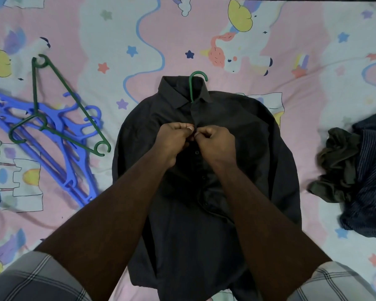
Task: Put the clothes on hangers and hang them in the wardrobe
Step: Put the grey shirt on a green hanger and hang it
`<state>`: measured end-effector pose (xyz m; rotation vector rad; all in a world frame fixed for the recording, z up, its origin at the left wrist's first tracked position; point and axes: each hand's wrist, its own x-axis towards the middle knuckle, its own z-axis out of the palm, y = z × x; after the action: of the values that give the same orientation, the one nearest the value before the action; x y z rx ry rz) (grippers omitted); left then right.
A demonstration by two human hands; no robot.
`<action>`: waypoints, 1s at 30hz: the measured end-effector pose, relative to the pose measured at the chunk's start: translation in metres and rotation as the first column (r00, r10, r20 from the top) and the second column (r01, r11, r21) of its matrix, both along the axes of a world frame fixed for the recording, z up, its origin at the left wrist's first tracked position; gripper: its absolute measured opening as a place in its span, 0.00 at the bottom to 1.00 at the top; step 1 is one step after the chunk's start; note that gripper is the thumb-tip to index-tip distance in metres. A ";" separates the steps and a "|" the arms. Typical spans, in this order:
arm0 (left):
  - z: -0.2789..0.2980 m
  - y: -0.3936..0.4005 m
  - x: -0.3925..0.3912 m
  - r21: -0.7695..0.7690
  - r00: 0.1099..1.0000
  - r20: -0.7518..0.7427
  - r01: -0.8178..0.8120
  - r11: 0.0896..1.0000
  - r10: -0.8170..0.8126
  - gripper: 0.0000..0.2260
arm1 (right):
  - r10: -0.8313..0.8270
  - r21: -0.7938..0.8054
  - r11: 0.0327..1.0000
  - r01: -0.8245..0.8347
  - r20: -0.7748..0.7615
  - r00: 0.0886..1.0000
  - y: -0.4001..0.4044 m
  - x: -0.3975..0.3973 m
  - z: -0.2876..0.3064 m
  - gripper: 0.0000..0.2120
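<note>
Dark woven shirt (pixel 204 170), placket pinched by left hand (pixel 174 140) and right hand (pixel 215 142).

We record one bed (pixel 204 29), covered by a pink and white sheet printed with unicorns and stars. On it we list: a dark shirt (pixel 237 131) at centre, lying flat, with a green hook (pixel 195 81) at its collar; at left, blue hangers (pixel 59 135) with green hangers (pixel 59 98) lying across them; at right, a heap of clothes (pixel 360 170).
</note>
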<state>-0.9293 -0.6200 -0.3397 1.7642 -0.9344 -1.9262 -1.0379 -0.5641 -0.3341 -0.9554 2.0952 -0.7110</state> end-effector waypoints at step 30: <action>-0.031 -0.008 0.013 -0.204 0.842 0.359 0.491 0.847 -0.402 0.03 | -0.363 0.203 0.927 0.317 0.265 0.893 -0.065 -0.009 -0.018 0.14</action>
<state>-0.9166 -0.6278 -0.3706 1.8030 -1.7893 -1.6625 -1.0467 -0.6293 -0.3518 -0.3648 2.0273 -0.7988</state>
